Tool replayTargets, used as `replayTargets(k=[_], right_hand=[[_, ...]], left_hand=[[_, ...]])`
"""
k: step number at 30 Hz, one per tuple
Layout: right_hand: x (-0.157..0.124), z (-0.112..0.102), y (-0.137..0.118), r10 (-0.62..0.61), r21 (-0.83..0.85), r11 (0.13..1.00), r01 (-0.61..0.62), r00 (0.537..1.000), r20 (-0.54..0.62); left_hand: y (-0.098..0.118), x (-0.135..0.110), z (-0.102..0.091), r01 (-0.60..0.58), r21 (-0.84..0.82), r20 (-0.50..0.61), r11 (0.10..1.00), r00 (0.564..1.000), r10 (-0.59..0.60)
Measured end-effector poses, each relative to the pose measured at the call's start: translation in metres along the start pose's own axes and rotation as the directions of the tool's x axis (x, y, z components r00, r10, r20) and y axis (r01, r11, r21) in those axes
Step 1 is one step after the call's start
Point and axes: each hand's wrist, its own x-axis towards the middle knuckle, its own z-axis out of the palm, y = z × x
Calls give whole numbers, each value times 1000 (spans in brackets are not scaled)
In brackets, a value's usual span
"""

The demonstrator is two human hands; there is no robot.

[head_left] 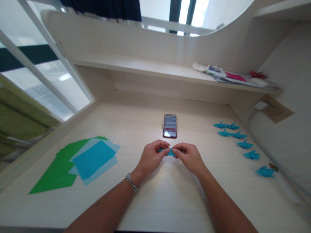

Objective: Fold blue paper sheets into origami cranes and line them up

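A small folded piece of blue paper is pinched between my two hands above the middle of the desk. My left hand, with a chain bracelet at the wrist, grips its left end between thumb and fingers. Its right end is in the closed fingers of my right hand. Much of the paper is hidden behind my thumbs and fingertips. Just beyond my hands lies a phone, its screen lit and partly blurred out.
On the left are green paper sheets and blue paper sheets. Several blue folded paper cranes line the right side. A cable runs from a wall socket. Papers lie on the shelf.
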Motion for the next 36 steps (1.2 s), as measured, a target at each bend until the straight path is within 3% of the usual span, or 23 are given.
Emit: replayTargets(k=[8,15,30,36], right_hand=[[0,1,-1,9,0,1000,-9,1000,-2],[1,-5,-1,44,114,992,-49,998,49],[0,-4,-2,10,-5,1000,-10,1000,-5],[3,-3,3,50,87,995,-52,999,20]], left_hand=[[2,-1,0,-17,41,-10,999,1000,17],[0,0,-1,-8,2,-45,1000,999,8],[0,-1,-1,-48,84,-69,995,996,54],[1,-1,0,-49,77,-93,996,994,56]])
